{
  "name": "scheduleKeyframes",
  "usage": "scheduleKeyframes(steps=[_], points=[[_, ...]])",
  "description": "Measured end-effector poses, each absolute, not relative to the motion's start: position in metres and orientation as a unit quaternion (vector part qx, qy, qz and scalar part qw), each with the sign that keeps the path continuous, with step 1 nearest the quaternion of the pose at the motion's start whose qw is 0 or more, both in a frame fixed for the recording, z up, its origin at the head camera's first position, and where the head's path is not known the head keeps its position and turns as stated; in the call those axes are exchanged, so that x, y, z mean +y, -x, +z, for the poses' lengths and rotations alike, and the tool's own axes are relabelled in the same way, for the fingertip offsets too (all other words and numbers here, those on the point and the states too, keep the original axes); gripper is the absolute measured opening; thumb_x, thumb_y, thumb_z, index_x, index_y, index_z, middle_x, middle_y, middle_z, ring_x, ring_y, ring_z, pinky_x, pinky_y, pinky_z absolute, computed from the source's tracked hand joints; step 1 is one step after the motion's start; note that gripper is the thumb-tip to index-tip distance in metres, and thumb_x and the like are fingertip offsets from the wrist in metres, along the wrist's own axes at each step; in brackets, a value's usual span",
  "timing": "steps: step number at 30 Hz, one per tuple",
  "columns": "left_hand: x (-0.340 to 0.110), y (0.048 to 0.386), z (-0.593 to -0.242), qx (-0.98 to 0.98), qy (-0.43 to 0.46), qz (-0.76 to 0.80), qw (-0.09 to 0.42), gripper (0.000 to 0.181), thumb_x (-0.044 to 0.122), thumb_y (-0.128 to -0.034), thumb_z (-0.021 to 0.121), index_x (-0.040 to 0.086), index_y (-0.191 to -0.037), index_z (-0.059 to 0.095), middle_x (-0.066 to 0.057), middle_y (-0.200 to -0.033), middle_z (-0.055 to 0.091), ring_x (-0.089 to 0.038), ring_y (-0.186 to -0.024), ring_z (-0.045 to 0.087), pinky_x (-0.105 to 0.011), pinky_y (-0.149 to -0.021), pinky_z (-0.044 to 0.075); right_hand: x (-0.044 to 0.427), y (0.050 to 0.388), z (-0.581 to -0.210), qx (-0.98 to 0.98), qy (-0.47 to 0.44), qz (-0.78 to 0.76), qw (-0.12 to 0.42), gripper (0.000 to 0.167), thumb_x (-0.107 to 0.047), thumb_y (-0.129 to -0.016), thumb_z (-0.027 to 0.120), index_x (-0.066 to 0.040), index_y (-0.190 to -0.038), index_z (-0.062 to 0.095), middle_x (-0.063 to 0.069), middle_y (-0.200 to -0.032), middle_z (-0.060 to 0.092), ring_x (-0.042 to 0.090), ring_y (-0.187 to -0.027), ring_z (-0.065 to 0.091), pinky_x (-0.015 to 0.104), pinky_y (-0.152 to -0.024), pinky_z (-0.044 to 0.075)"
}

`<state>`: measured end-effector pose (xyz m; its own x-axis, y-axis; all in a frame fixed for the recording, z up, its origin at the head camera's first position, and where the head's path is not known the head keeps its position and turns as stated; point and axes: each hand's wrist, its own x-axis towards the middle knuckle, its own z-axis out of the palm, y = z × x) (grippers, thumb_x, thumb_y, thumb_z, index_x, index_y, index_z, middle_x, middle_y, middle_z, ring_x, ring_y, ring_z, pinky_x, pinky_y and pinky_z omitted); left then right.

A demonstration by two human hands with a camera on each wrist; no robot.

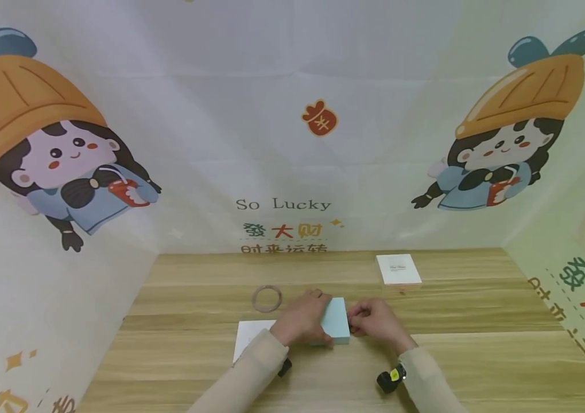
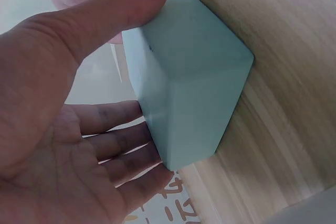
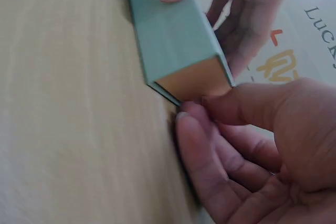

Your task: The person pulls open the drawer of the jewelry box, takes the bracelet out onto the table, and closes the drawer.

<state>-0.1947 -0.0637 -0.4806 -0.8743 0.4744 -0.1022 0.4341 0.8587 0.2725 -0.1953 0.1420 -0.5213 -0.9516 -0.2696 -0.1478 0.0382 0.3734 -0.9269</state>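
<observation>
A pale green drawer-style box (image 1: 337,321) lies on the wooden table in front of the person. My left hand (image 1: 302,315) grips it from the left, thumb on the near side and fingertips along the far side. At the box's right end, the tan face of the inner drawer (image 3: 197,81) shows inside the green sleeve. There my right hand (image 1: 375,324) pinches with thumb and forefinger at the drawer's lower edge; the fingertips hide what exactly they hold. Its other fingers are curled.
A white flat box (image 1: 253,334) lies to the left, partly covered by the left forearm. Behind it is a thin ring-shaped bangle (image 1: 267,287). Another white box (image 1: 398,269) stands at the back right. Printed cloth walls (image 1: 292,166) enclose the table (image 1: 194,281).
</observation>
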Motion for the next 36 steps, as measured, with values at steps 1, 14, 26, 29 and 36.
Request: scheduleKeyframes(steps=[1,14,26,29,36], points=[[-0.064,0.195,-0.481,0.961,-0.234,0.124,0.082,0.094,0.043,-0.0650,0.096,0.009,-0.142,0.055,-0.004,-0.122,0.062,-0.017,-0.108,0.055,-0.030,-0.092,0.052,0.141,0.195,-0.522,0.820,0.064,-0.554,0.130,0.010,0.004,-0.092,0.063,0.009,-0.097,0.071,0.013,-0.084,0.074,0.016,-0.073,0.071,0.030,-0.065,0.063],[-0.062,0.192,-0.475,0.962,-0.215,0.148,0.084,0.093,0.036,-0.0597,0.099,0.010,-0.139,0.057,-0.005,-0.122,0.064,-0.019,-0.107,0.056,-0.032,-0.095,0.051,0.129,0.184,-0.526,0.854,0.024,-0.518,0.040,0.007,0.005,-0.088,0.069,0.002,-0.084,0.074,0.008,-0.075,0.074,0.013,-0.065,0.067,0.024,-0.057,0.056],[-0.059,0.195,-0.477,0.966,-0.207,0.126,0.093,0.095,0.038,-0.0615,0.098,0.012,-0.142,0.056,-0.005,-0.127,0.063,-0.019,-0.112,0.057,-0.034,-0.098,0.051,0.132,0.183,-0.528,0.867,0.018,-0.498,0.017,0.007,0.001,-0.087,0.071,-0.001,-0.081,0.074,0.006,-0.074,0.074,0.009,-0.064,0.065,0.022,-0.056,0.052],[-0.059,0.195,-0.478,0.966,-0.207,0.127,0.093,0.095,0.038,-0.0608,0.099,0.012,-0.142,0.056,-0.005,-0.127,0.063,-0.019,-0.112,0.057,-0.034,-0.099,0.051,0.134,0.183,-0.529,0.867,0.013,-0.498,0.014,0.007,0.001,-0.086,0.071,-0.002,-0.081,0.074,0.005,-0.073,0.073,0.009,-0.063,0.064,0.022,-0.056,0.052],[-0.061,0.195,-0.477,0.966,-0.206,0.126,0.093,0.096,0.038,-0.0612,0.099,0.011,-0.143,0.055,-0.006,-0.131,0.063,-0.020,-0.115,0.057,-0.034,-0.100,0.051,0.141,0.183,-0.526,0.871,0.011,-0.492,0.013,0.008,0.002,-0.087,0.069,-0.001,-0.082,0.074,0.004,-0.072,0.072,0.010,-0.063,0.062,0.022,-0.056,0.051]])
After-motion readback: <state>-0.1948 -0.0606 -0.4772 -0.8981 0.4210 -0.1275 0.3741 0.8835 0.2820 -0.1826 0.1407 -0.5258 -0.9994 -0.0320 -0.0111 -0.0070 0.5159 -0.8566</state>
